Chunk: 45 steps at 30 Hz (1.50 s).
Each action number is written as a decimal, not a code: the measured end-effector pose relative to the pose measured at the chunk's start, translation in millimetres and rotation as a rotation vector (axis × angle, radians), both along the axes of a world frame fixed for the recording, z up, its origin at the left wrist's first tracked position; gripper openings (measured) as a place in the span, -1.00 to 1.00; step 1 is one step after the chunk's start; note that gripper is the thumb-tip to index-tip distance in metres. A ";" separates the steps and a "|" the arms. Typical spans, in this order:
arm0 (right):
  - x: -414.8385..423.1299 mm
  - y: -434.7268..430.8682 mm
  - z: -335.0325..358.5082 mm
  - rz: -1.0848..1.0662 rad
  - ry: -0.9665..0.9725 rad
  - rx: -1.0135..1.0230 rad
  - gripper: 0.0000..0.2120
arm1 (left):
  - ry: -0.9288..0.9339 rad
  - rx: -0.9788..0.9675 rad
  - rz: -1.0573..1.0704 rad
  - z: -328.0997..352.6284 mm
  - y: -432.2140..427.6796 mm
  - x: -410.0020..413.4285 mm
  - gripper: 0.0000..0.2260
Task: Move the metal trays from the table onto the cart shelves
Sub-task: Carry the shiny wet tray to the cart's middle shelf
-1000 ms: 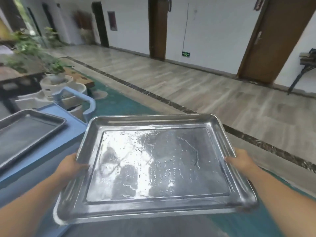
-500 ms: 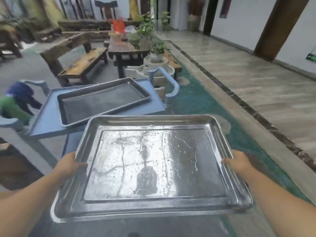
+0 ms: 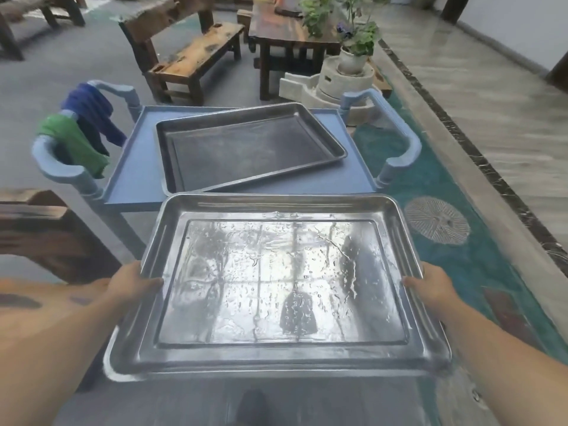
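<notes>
Held tray: while we grip it, left hand (image 3: 132,287) and right hand (image 3: 430,289) clasping its rolled side rims, the wet, mirror-bright rectangular steel tray (image 3: 276,287) hovers before the cart (image 3: 132,176).
Top shelf: a duller, flat metal tray (image 3: 246,149) lies askew on smooth blue plastic.

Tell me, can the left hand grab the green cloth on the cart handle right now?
Probably not: the left hand is busy holding one side of the wet tray, and the green cloth hangs well ahead of it.

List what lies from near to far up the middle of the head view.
held wet metal tray → blue cart top shelf → dark metal tray lying on it → wooden bench
</notes>
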State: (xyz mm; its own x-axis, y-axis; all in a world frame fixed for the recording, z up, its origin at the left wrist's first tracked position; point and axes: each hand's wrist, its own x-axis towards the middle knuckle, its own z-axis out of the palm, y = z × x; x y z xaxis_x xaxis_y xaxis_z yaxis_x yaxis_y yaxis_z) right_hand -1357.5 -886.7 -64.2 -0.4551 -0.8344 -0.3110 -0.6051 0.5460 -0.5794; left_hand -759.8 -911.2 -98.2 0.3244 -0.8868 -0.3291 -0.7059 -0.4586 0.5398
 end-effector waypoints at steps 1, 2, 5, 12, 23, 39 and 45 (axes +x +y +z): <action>6.3 -3.7 -2.6 0.009 0.001 0.006 -0.89 | 0.010 0.008 0.008 -5.2 -2.7 5.7 -0.83; 12.2 -6.7 -5.6 0.019 0.001 0.009 -0.88 | 0.010 0.016 0.016 -10.0 -4.8 10.8 -0.83; 27.3 -10.2 -18.0 0.032 -0.013 0.011 -0.90 | -0.023 0.033 0.033 -25.2 -8.6 23.0 -0.81; 43.5 -3.2 -54.3 -0.026 -0.032 0.004 -0.92 | -0.029 -0.041 0.088 -51.7 5.3 33.6 -0.84; 40.7 -28.4 -111.9 0.050 -0.031 0.202 -0.84 | -0.014 0.150 0.141 -100.5 25.6 34.9 -0.85; 63.0 -208.6 -234.1 0.117 0.015 0.183 -0.90 | -0.096 0.130 0.131 -208.0 -130.0 52.8 -0.84; 61.4 -301.1 -284.7 0.145 0.030 0.104 -0.62 | -0.206 0.031 0.062 -255.7 -212.5 59.8 -0.73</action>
State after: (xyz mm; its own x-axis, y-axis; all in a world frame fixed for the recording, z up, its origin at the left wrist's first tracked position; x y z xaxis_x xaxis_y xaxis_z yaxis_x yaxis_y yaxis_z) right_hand -1296.1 -1187.9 -349.0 -0.3427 -0.8560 -0.3870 -0.6980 0.5078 -0.5049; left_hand -700.1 -1123.7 -353.9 0.4411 -0.8538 -0.2766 -0.7700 -0.5183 0.3721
